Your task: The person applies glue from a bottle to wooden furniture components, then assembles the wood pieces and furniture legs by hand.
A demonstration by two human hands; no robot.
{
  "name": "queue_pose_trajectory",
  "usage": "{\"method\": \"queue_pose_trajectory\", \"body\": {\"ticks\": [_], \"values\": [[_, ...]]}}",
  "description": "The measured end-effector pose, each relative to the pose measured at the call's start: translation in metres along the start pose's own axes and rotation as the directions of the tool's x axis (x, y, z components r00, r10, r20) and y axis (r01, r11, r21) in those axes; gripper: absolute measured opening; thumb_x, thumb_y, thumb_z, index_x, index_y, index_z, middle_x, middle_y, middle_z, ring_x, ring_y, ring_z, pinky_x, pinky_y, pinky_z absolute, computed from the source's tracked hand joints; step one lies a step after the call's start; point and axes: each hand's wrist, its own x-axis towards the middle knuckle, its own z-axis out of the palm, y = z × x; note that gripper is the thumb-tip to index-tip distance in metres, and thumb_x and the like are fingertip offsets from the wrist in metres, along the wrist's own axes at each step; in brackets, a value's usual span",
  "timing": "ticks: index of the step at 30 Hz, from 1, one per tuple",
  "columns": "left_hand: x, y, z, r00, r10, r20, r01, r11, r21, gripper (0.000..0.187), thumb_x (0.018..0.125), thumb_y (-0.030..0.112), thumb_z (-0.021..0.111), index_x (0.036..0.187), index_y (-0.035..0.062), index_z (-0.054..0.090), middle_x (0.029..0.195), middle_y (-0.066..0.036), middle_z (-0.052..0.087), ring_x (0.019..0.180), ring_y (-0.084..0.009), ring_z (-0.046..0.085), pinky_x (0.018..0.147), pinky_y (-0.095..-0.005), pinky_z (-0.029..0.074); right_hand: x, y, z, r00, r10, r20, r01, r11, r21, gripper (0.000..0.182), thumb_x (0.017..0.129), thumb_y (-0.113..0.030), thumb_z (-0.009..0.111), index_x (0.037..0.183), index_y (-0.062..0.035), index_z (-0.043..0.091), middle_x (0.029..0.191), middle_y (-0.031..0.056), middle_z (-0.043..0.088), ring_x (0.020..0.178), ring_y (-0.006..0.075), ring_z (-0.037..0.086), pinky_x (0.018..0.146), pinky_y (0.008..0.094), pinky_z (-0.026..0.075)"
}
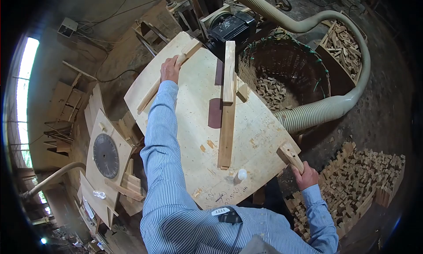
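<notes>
My left hand (pixel 170 70) is at the far left of a pale plywood table (pixel 189 95), its fingers closed over a long wooden strip (pixel 149 96) that lies slantwise near the edge. At the table's near right corner, my right hand (pixel 307 177) is closed around the end of a short wooden piece (pixel 291 154) with dark spots. Between my hands, a pale wooden bar (pixel 229 73) lies in line with a browner wooden strip (pixel 226 139) fixed on the tabletop. A small wooden block (pixel 242 91) sits beside the bar.
Beyond the table stand a dark motor (pixel 231 28) and a wicker basket (pixel 304 55) with wood offcuts. A ribbed hose (pixel 319 111) curves round the right side. Stacked wooden blocks (pixel 357 183) fill the floor at lower right. A round saw blade (pixel 105 156) lies on a board at left. A white cap-like object (pixel 242 174) sits near me.
</notes>
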Motion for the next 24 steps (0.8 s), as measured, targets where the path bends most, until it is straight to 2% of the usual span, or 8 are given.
{"method": "queue_pose_trajectory", "body": {"ticks": [2,4,13,24], "values": [[0.001,-0.0016,0.001,1.0,0.009,-0.011,-0.009,1.0,0.006,0.037,0.097,0.027,0.065,0.132,0.0154,0.07,0.123,-0.016,0.069,0.112,-0.0384,0.063,0.102,-0.0475,0.049,0.0,0.0003,-0.0002,1.0,-0.007,-0.003,0.007,1.0,-0.008,0.041,0.095,-0.043,0.071,0.09,-0.0041,0.06,0.075,0.0224,0.07,0.07,0.0425,0.071,0.063,0.0502,0.056],[0.0012,0.0,0.0,1.0,0.016,-0.018,-0.016,1.0,0.012,0.037,0.097,0.027,0.065,0.132,0.0155,0.07,0.123,-0.016,0.069,0.112,-0.0386,0.063,0.102,-0.0476,0.049,0.0005,-0.003,-0.0034,1.0,0.002,0.011,-0.002,1.0,0.017,0.035,0.095,-0.036,0.073,0.092,-0.0028,0.061,0.078,0.0241,0.07,0.074,0.0442,0.071,0.063,0.0499,0.055],[0.001,-0.0028,0.0002,0.999,0.006,-0.041,-0.006,1.0,-0.003,0.036,0.098,0.028,0.064,0.13,0.0142,0.071,0.124,-0.016,0.069,0.113,-0.0391,0.063,0.103,-0.0479,0.049,0.0017,-0.0016,-0.0012,1.0,0.012,0.021,-0.012,1.0,0.0,0.037,0.096,-0.036,0.072,0.093,-0.0014,0.061,0.081,0.0262,0.07,0.076,0.0465,0.071,0.062,0.0515,0.055],[0.0008,0.0003,-0.0027,1.0,0.012,-0.02,-0.012,1.0,0.013,0.037,0.099,0.03,0.065,0.132,0.0144,0.071,0.126,-0.015,0.069,0.114,-0.037,0.063,0.105,-0.0461,0.048,0.0024,-0.0045,-0.0052,0.999,0.03,0.037,-0.031,0.999,0.019,0.037,0.096,-0.038,0.072,0.094,-0.0023,0.062,0.08,0.0247,0.07,0.074,0.0452,0.071,0.062,0.0501,0.055]]}}
